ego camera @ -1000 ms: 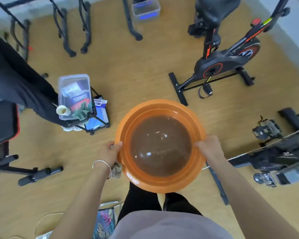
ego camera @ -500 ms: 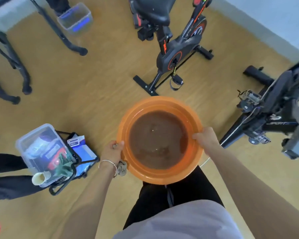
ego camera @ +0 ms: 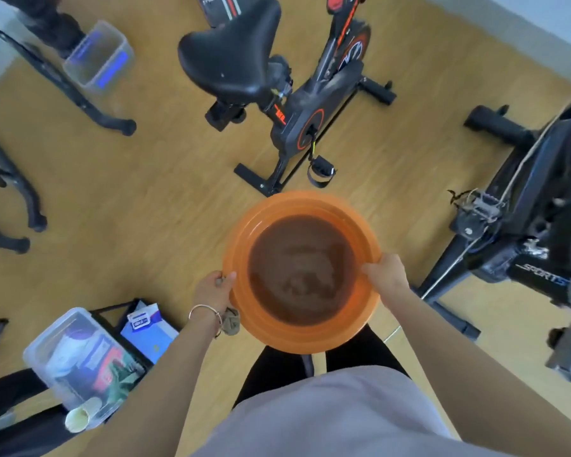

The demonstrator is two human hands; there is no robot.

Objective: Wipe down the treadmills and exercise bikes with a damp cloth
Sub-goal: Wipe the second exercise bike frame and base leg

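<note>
Leftmost, black curved equipment legs [ego camera: 30,206] stand on the wooden floor [ego camera: 139,199], and a clear plastic box [ego camera: 76,361] packed with supplies sits low in the view on a black rack, with a blue packet [ego camera: 149,336] just beside it. Another clear bin [ego camera: 98,57] rests on the floor at the upper left. The left hand [ego camera: 213,288], a thin bracelet [ego camera: 205,312] at its wrist, grips the left rim of the orange basin [ego camera: 310,202], thumb hooked over the edge. A small bunched grey cloth [ego camera: 230,323] hangs just below that wrist against the basin's outer wall; whether the fingers pinch it I cannot tell. The basin is held level in front of the person's body, above the floor, and is filled with murky brown water [ego camera: 302,268]. Beyond it stands a black and orange exercise bike [ego camera: 297,127], its saddle [ego camera: 231,57] toward the camera. The right hand [ego camera: 388,274] clasps the basin's right rim, fingers curled over the edge. Furthest right stands a second, darker exercise bike [ego camera: 524,232] lettered "SPORTS".
</note>
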